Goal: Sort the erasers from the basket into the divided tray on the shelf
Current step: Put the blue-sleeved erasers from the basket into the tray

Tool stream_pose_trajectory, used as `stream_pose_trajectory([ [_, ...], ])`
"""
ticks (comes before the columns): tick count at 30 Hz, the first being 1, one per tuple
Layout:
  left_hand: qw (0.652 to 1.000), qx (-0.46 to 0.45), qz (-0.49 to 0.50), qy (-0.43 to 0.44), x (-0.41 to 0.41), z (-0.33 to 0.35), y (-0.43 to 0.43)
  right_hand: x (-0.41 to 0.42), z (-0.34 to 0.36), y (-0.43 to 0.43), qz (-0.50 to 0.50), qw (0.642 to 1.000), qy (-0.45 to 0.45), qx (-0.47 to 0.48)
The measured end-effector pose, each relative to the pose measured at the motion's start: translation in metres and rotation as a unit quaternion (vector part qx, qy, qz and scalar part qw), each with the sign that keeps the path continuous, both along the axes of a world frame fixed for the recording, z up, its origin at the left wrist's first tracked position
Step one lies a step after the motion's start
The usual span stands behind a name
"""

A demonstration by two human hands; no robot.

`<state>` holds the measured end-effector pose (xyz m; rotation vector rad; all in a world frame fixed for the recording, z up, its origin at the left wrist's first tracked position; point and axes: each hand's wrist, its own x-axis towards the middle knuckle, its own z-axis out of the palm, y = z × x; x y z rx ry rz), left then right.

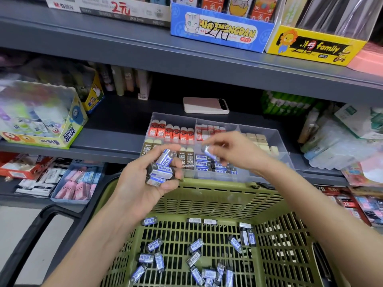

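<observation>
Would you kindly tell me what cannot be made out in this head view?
Head view: the eraser in the right hand is motion-blurred; its print is unreadable.
The left hand covers part of its held erasers; their count is unclear.
Both hands hide the divided tray's middle compartments.
The frame's bottom edge cuts off the basket's near side.

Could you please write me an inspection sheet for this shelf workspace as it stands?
Surface: dark grey shelf bearing the clear divided tray, partly filled.
Job's things: green basket with many loose erasers on its floor; matching blue-and-white ones lie in the tray's front middle compartment.
Clutter: phone behind the tray; glue box to its left.
Grippers: left hand grips a stack of erasers; right hand pinches a single eraser near the tray.
Cables: nothing seen.
Surroundings: display boxes on the shelf above; stationery packs on the shelf below.
</observation>
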<state>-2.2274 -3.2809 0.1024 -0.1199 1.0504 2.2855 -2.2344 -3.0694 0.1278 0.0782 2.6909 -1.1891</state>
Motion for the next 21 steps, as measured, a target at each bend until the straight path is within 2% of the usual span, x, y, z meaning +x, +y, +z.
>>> stream_pose_trajectory([
  [2, 1.0, 0.005, -0.001, -0.005, 0.0, 0.001, 0.0, -0.002, -0.013, -0.002, 0.037, 0.997, -0.023, 0.059],
  [6, 1.0, 0.008, 0.004, -0.006, -0.001, 0.001, -0.002, -0.005, -0.026, -0.006, -0.015, 0.998, -0.032, 0.056],
  [10, 1.0, -0.006, 0.012, -0.002, -0.001, -0.001, -0.001, -0.005, -0.032, -0.006, -0.02, 0.997, -0.007, 0.075],
  [16, 1.0, -0.019, 0.023, -0.001, 0.0, -0.003, 0.0, -0.003, -0.028, -0.008, 0.013, 0.977, -0.016, 0.211],
  [18, 1.0, -0.02, 0.023, -0.001, 0.0, -0.003, 0.0, 0.0, -0.021, -0.009, 0.016, 0.968, 0.024, 0.251],
  [19, 1.0, -0.019, 0.021, 0.0, 0.0, -0.003, 0.001, 0.002, -0.016, -0.011, 0.008, 0.971, 0.065, 0.231],
  [21, 1.0, -0.022, 0.015, 0.005, 0.0, -0.003, 0.002, 0.01, -0.003, -0.021, -0.002, 0.989, 0.13, 0.073],
])
